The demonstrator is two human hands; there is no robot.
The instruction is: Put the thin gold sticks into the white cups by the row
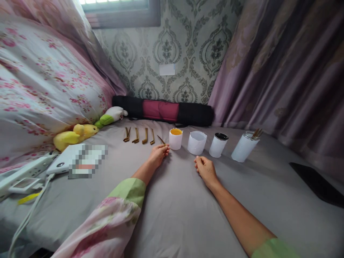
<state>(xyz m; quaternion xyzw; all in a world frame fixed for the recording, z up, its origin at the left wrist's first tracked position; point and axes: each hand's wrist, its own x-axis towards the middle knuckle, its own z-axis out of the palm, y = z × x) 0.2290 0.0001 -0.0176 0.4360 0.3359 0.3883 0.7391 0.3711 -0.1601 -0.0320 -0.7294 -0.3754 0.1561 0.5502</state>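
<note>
My left hand point(159, 153) pinches the end of a thin, dark gold-brown stick point(161, 139), just left of a white cup with a yellow-orange inside point(175, 141). Left of it, several gold-brown slim pieces with bent lower ends point(145, 136) lie in a row of small groups. Loosely curled into a fist, my right hand point(206, 170) rests in front of a wider white translucent cup point(197, 143); nothing shows in its fingers. Further right are a white cup with a dark inside point(218, 145) and a tilted-looking white cup point(244, 147) with thin brown sticks point(257, 133) in it.
A black and dark red roll point(161, 110) lies along the wall. On the left are a yellow plush toy point(75, 136), a green-and-white plush toy point(110, 116), a white box-like device point(64, 159) and a power strip point(29, 172) with cables. A flat black object point(317, 182) lies at right.
</note>
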